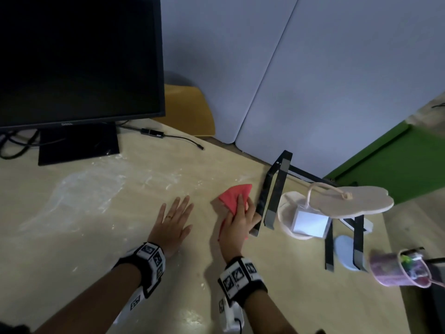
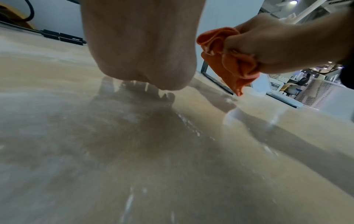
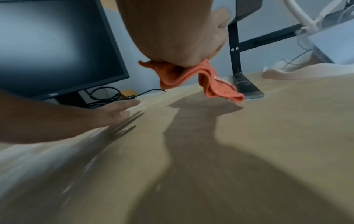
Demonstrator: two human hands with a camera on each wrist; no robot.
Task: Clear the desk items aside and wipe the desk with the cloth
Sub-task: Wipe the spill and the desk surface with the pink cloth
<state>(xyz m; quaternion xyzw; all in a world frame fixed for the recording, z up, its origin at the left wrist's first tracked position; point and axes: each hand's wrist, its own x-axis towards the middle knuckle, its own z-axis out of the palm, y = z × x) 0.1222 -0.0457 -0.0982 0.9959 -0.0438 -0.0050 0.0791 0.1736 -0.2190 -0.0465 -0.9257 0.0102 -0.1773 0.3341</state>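
Note:
A folded red-orange cloth (image 1: 232, 196) hangs from my right hand (image 1: 238, 220), whose fingers grip it just above the wooden desk (image 1: 120, 213); the right wrist view shows the cloth (image 3: 191, 77) dangling clear of the surface, and the left wrist view shows it (image 2: 229, 63) bunched in that hand. My left hand (image 1: 173, 220) lies flat on the desk with fingers spread, a ring on one finger; it appears in the right wrist view as a flat left hand (image 3: 114, 112). White powdery smears (image 1: 79, 196) cover the desk to the left.
A black monitor (image 1: 77, 59) on its stand sits at the back left with cables (image 1: 168, 136). A black metal rack (image 1: 274, 191) stands right of the cloth, holding a pale cloud-shaped board (image 1: 351, 201). A white cube (image 1: 310, 222), a blue disc (image 1: 344, 251) and a pink pen cup (image 1: 399, 268) sit at right.

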